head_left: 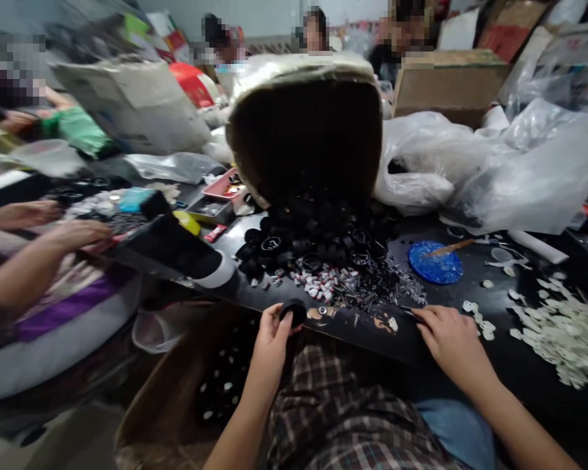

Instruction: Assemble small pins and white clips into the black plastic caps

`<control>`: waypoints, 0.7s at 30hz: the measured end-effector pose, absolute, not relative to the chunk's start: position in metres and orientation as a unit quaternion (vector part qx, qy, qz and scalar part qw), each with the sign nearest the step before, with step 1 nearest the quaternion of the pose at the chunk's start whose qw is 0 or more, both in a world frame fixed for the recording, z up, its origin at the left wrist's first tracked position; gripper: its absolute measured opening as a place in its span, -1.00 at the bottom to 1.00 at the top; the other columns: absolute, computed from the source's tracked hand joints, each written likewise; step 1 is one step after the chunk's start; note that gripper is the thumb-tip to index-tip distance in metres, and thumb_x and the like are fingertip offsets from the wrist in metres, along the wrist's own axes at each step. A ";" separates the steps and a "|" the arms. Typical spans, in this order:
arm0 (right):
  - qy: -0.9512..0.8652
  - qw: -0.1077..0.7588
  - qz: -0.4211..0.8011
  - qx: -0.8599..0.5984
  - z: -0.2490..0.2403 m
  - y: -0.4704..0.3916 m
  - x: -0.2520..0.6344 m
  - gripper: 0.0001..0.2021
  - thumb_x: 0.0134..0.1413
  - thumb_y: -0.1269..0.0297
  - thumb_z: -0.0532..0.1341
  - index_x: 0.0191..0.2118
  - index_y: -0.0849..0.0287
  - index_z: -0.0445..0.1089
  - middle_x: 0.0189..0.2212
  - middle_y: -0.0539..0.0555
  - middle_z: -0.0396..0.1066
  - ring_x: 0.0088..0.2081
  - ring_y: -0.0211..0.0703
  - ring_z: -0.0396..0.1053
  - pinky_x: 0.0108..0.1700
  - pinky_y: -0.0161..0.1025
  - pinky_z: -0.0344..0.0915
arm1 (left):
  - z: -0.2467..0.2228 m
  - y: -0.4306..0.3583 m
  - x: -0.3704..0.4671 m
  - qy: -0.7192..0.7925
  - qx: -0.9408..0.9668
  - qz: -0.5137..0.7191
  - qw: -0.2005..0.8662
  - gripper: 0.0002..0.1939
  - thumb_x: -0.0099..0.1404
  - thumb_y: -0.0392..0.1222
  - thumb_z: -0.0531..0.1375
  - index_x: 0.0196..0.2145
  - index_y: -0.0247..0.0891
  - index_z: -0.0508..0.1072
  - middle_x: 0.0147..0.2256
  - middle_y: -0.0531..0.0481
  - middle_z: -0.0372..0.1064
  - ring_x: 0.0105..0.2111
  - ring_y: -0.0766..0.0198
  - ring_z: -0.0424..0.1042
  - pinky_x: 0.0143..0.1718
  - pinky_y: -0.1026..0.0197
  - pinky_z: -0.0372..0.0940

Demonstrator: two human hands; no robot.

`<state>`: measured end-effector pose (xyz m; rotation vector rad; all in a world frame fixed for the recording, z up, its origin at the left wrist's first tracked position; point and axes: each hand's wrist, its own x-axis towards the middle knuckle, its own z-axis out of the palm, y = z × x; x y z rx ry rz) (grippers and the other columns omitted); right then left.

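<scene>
My left hand (273,331) grips a round black part (293,313) like a shallow cap between thumb and fingers at the table's front edge. In my right hand (443,331) the fingers are pinched around a thin pointed tool (408,311), perhaps tweezers; most of it is hidden by the fingers. Between the hands, a small round metal-looking piece (322,311) lies on the edge. Beyond them are small white-and-red pieces (323,282), a heap of thin dark pins (387,284) and a pile of black round parts (318,238).
A large tipped container (304,65) spills the black parts. To the right are a blue disc (434,264) with a wooden stick across it, pale flat pieces (563,326) and plastic bags (519,163). A cardboard box (151,418) stands below left. A co-worker's arms (34,261) are at left.
</scene>
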<state>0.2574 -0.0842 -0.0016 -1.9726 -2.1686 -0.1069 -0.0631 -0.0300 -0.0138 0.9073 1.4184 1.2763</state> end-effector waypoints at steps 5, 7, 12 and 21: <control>-0.747 0.209 -0.075 -0.627 -0.004 -0.088 0.251 -0.73 0.26 0.21 0.05 -0.01 0.08 0.38 -0.11 0.13 0.43 -0.08 0.06 0.34 -0.08 -0.01 0.16 | -0.013 -0.001 -0.118 0.623 0.411 0.543 0.385 -0.69 0.32 -0.11 0.20 -0.03 -0.29 0.38 -0.16 -0.08 0.41 -0.23 0.17 0.45 -0.18 -0.01 0.38; -0.773 0.234 -0.030 -0.588 -0.006 -0.090 0.240 -0.76 0.27 0.19 0.06 -0.06 0.07 0.40 -0.15 0.10 0.44 -0.09 0.00 0.36 -0.06 -0.05 0.17 | -0.012 0.013 -0.130 0.632 0.417 0.547 0.356 -0.67 0.33 -0.10 0.19 0.00 -0.28 0.38 -0.14 -0.09 0.40 -0.23 0.17 0.44 -0.19 -0.01 0.38; -0.775 0.238 0.043 -0.584 -0.018 -0.090 0.220 -0.77 0.27 0.21 0.07 -0.09 0.05 0.42 -0.16 0.08 0.45 -0.08 -0.03 0.36 -0.06 -0.07 0.19 | -0.024 0.049 -0.128 0.625 0.427 0.555 0.345 -0.68 0.33 -0.10 0.18 -0.01 -0.28 0.38 -0.07 -0.12 0.38 -0.18 0.14 0.44 -0.18 -0.01 0.39; -0.760 0.231 0.040 -0.607 -0.019 -0.091 0.213 -0.78 0.25 0.27 0.07 -0.11 0.05 0.44 -0.18 0.08 0.46 -0.08 0.01 0.35 -0.06 -0.03 0.16 | -0.030 0.065 -0.114 0.613 0.436 0.580 0.312 -0.66 0.34 -0.07 0.17 0.01 -0.27 0.38 -0.03 -0.14 0.37 -0.11 0.10 0.42 -0.11 -0.07 0.36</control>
